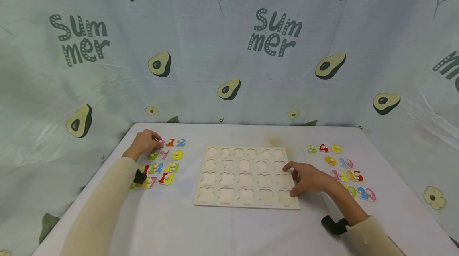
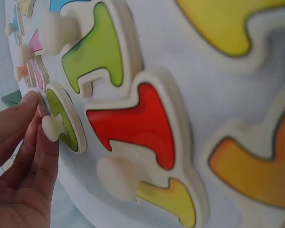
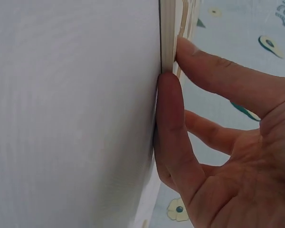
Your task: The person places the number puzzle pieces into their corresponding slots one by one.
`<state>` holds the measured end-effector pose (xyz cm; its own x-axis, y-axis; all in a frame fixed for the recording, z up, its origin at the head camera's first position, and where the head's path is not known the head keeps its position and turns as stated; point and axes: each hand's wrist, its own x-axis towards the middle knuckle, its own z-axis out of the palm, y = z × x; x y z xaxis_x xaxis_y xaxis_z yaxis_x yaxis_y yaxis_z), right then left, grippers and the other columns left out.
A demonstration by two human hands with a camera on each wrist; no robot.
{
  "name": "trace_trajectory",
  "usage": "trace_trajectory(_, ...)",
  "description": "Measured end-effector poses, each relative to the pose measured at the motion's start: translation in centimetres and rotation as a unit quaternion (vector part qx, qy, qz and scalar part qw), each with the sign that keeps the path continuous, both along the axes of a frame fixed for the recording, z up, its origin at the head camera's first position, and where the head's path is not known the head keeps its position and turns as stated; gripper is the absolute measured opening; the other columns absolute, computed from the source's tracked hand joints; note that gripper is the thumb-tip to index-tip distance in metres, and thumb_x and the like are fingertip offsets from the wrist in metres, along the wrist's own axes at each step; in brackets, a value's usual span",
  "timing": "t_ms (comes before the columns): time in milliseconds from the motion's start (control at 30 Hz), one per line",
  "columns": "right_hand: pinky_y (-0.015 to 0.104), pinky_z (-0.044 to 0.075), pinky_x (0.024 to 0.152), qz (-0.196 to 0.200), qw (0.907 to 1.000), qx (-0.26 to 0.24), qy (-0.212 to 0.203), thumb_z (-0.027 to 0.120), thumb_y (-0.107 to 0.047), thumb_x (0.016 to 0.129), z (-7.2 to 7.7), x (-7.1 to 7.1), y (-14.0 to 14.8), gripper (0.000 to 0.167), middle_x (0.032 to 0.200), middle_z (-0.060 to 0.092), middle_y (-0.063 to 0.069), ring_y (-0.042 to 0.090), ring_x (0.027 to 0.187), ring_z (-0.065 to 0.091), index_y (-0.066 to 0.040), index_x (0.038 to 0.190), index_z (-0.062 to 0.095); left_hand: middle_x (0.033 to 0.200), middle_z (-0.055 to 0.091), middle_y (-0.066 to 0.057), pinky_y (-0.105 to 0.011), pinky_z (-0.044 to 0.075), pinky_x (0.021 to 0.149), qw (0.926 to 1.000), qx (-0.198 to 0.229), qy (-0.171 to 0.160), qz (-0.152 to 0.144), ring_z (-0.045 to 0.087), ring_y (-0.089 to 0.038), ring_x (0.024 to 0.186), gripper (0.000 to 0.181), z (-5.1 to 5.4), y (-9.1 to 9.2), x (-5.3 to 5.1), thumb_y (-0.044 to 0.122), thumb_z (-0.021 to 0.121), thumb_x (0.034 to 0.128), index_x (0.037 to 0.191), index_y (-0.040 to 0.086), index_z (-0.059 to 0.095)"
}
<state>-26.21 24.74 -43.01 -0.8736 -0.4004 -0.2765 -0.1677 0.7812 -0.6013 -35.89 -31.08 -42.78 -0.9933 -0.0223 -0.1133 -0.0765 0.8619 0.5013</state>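
Note:
My left hand (image 1: 145, 142) is at the far left, its thumb and fingertips pinching a small pink number piece (image 1: 161, 143). In the left wrist view, the fingers (image 2: 32, 107) hide most of that piece. Close beside them is a green number piece (image 2: 69, 116) with a white knob, and nearer lies the 11 piece (image 2: 137, 126). A pale wooden puzzle board (image 1: 236, 171) with rows of shallow number recesses lies mid-table. My right hand (image 1: 308, 178) holds its right edge; in the right wrist view, the thumb touches the face while a finger (image 3: 171, 104) lies against the side.
Beside the left hand are a red 1 (image 1: 170, 142), a blue 2 (image 1: 181, 142) and rows of other knobbed number pieces. More pieces, including a red 4 (image 1: 324, 148) and a blue and pink 20 (image 1: 366, 194), lie right of the board. A patterned curtain (image 1: 193, 40) hangs behind the table.

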Motion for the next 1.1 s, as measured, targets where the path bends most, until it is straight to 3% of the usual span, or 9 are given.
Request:
trace_trajectory(300, 0.029, 0.047, 0.068, -0.028, 0.9996, -0.002, -0.009, 0.091, -0.011, 0.075, -0.2, -0.3, -0.4, 0.097, 0.105, 0.056, 0.010, 0.018, 0.078, 0.055, 0.005, 0.154, 0.037, 0.100, 0.071, -0.020, -0.032, 0.050, 0.075, 0.9994, -0.004, 0.025, 0.023, 0.062, -0.024, 0.083, 0.031, -0.3, -0.1, 0.3, 0.020, 0.065, 0.1018, 0.116, -0.008, 0.070)
trace_trajectory(467, 0.030, 0.048, 0.067, -0.021, 0.9996, -0.013, -0.013, 0.089, -0.008, 0.075, -0.3, -0.4, -0.4, 0.097, 0.105, 0.055, 0.011, 0.017, 0.074, 0.055, 0.009, 0.154, 0.035, 0.107, 0.070, -0.023, -0.036, 0.052, 0.078, 0.9988, -0.001, 0.034, 0.033, 0.062, -0.027, 0.087, 0.030, -0.6, -0.2, 0.2, 0.019, 0.065, 0.1020, 0.114, -0.008, 0.070)
trace_trajectory(733, 0.029, 0.047, 0.065, 0.006, 0.9996, -0.024, -0.016, 0.087, -0.008, 0.078, 0.1, 0.0, -0.2, 0.096, 0.103, 0.054, 0.011, 0.017, 0.073, 0.055, 0.013, 0.154, 0.032, 0.106, 0.069, -0.022, -0.031, 0.051, 0.075, 0.9985, 0.012, 0.041, 0.036, 0.060, -0.027, 0.087, 0.029, -0.9, -0.2, 0.3, 0.018, 0.063, 0.1036, 0.114, -0.008, 0.069)
trace_trajectory(933, 0.028, 0.048, 0.064, 0.009, 0.9992, -0.034, -0.018, 0.086, -0.006, 0.079, 0.2, 0.2, 0.1, 0.094, 0.104, 0.054, 0.010, 0.017, 0.071, 0.057, 0.013, 0.154, 0.032, 0.108, 0.069, -0.023, -0.033, 0.053, 0.079, 0.9979, 0.018, 0.053, 0.032, 0.061, -0.028, 0.089, 0.026, -0.6, 0.1, 0.2, 0.017, 0.062, 0.1037, 0.114, -0.007, 0.068)
trace_trajectory(1100, 0.029, 0.050, 0.064, 0.004, 0.9992, -0.032, -0.023, 0.086, -0.007, 0.079, 0.0, 0.2, 0.2, 0.094, 0.104, 0.054, 0.011, 0.017, 0.070, 0.058, 0.012, 0.154, 0.032, 0.113, 0.068, -0.025, -0.042, 0.055, 0.087, 0.9976, 0.008, 0.067, 0.017, 0.060, -0.031, 0.093, 0.027, 0.0, 0.8, 0.1, 0.016, 0.061, 0.1039, 0.115, -0.007, 0.068)
